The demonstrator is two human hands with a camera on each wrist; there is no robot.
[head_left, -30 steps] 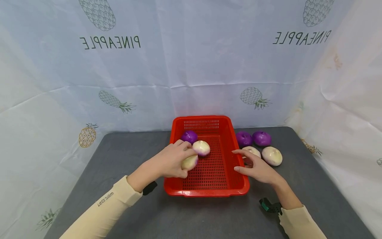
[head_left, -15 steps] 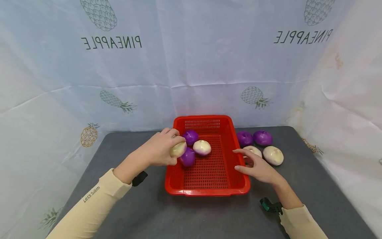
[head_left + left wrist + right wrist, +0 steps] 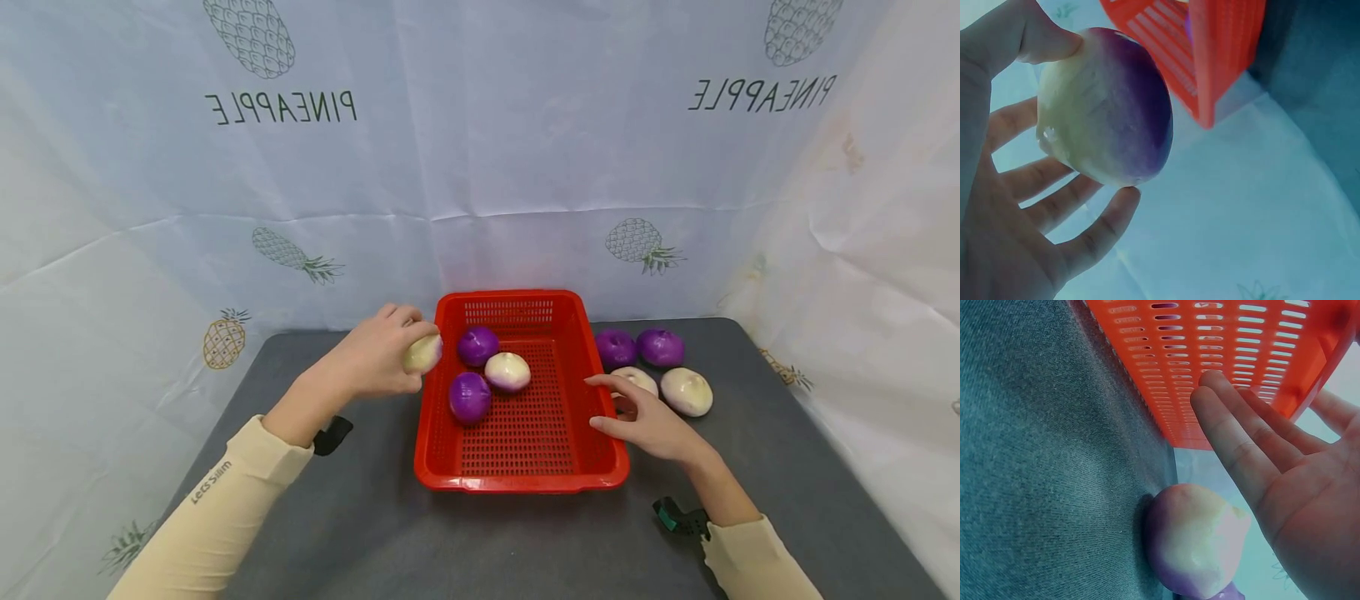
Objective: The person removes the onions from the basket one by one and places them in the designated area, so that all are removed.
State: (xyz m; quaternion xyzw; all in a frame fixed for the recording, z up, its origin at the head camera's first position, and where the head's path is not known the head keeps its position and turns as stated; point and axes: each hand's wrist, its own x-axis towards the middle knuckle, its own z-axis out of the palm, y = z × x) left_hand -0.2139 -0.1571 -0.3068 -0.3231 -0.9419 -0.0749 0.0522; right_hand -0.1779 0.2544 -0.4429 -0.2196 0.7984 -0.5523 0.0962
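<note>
In the head view my left hand (image 3: 378, 354) is just outside the basket's back left edge. Between thumb and fingers it holds a cream and purple turnip (image 3: 1107, 106). The red plastic basket (image 3: 525, 485) stands upright on the table. Inside it are a purple turnip (image 3: 477, 346) at the back left, another purple turnip (image 3: 469, 397) in front of that, and a mostly white turnip (image 3: 507, 372). My right hand (image 3: 648, 423) holds the basket's right wall, with thumb and index finger over the rim; in the right wrist view its other straight fingers (image 3: 1235, 437) lie along the outside.
Right of the basket, two purple turnips, one here (image 3: 660, 347), sit behind a white turnip (image 3: 686, 392) and a second white turnip (image 3: 634, 380) partly behind my right hand. A pineapple-print curtain (image 3: 495, 167) hangs behind the dark grey table (image 3: 480, 550).
My left hand has lifted the turnip out of the basket and moved left and back past its rim, uncovering the front purple turnip. The right hand stays on the basket wall.
</note>
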